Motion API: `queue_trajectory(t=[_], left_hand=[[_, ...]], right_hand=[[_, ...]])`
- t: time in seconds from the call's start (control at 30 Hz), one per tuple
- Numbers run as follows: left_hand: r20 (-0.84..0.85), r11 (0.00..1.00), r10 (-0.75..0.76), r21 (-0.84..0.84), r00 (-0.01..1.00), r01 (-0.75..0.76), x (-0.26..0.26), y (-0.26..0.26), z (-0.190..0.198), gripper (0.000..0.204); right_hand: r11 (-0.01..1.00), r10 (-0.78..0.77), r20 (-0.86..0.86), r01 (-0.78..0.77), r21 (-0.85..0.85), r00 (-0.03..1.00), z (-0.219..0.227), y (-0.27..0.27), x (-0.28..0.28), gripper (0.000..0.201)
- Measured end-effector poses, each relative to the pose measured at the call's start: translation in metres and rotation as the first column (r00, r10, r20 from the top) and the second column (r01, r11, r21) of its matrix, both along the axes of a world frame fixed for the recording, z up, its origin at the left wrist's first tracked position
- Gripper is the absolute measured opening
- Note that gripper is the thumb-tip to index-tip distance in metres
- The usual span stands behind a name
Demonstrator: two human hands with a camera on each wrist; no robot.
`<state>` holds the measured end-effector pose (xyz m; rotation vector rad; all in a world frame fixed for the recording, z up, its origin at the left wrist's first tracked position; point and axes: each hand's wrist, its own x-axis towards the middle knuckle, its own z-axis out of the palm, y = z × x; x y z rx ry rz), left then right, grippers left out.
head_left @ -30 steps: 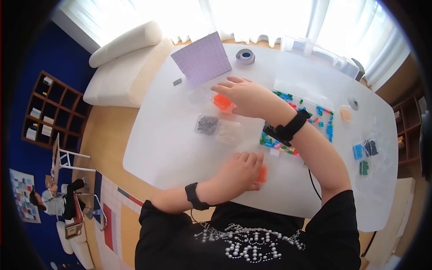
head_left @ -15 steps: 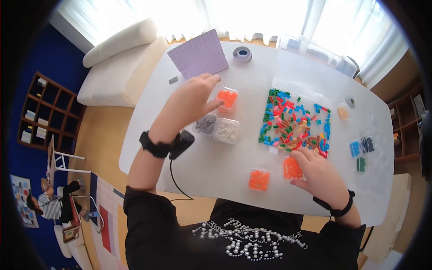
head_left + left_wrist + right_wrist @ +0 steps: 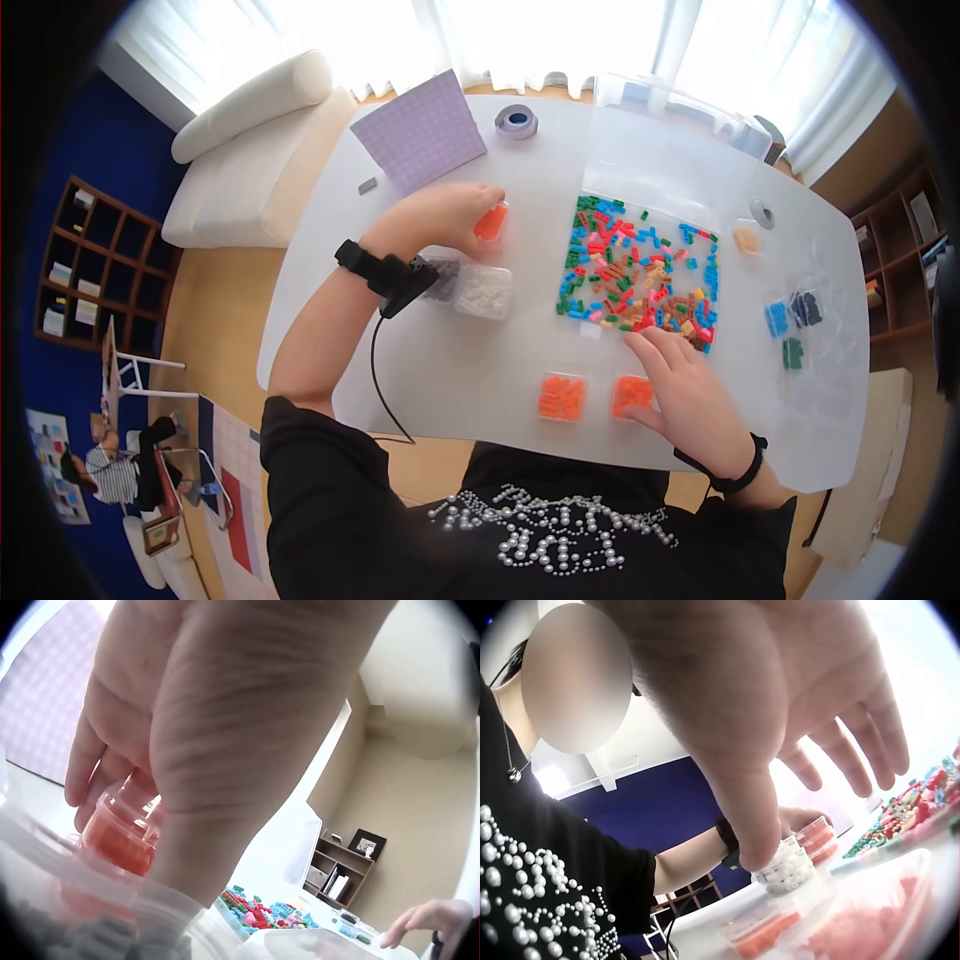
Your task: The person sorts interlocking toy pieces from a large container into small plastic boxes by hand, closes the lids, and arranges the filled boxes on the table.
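Observation:
In the head view my left hand (image 3: 450, 215) reaches to the far left and grips a clear box of orange bricks (image 3: 491, 222). The left wrist view shows its fingers behind the clear box (image 3: 120, 832) and the thumb side in front. My right hand (image 3: 690, 400) hovers over another box of orange bricks (image 3: 630, 396) at the near edge, its fingers spread and the thumb overlapping the box. A similar orange box (image 3: 562, 397) stands just left of that one. In the right wrist view my right hand (image 3: 780, 697) has nothing between its fingers.
White (image 3: 484, 292) and grey (image 3: 441, 280) brick boxes stand near my left wrist. A wide tray of mixed bricks (image 3: 640, 270) lies mid-table. Farther back are a purple baseplate (image 3: 420, 130) and a tape roll (image 3: 516, 122). Small boxes (image 3: 778, 318) sit at right; a cable (image 3: 372, 370) hangs from my left wrist.
My right hand has come back from the far orange boxes, and an orange box now stands near me beside another. My left hand has left the near box and closed on the far one.

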<state>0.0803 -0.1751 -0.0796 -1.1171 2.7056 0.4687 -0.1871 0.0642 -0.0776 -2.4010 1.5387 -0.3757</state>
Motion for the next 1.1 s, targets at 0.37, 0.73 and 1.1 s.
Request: queue_trajectory(t=[0.37, 0.73, 1.1], left_hand=[[-0.020, 0.999, -0.035, -0.035, 0.999, 0.034, -0.005, -0.007, -0.011, 0.045], [-0.298, 0.984, -0.138, -0.151, 0.944, 0.096, -0.038, 0.082, 0.063, 0.057], [-0.330, 0.877, -0.463, -0.040, 0.823, 0.478, -0.088, 0.213, -0.017, 0.036]], right_hand=[[0.995, 0.003, 0.074, -0.010, 0.096, 0.997, -0.009, 0.002, -0.002, 0.071], [0.975, -0.186, 0.202, 0.156, 0.159, 0.961, 0.002, 0.024, -0.039, 0.063], [0.953, -0.262, 0.318, 0.193, 0.232, 0.911, -0.039, 0.067, -0.038, 0.057]])
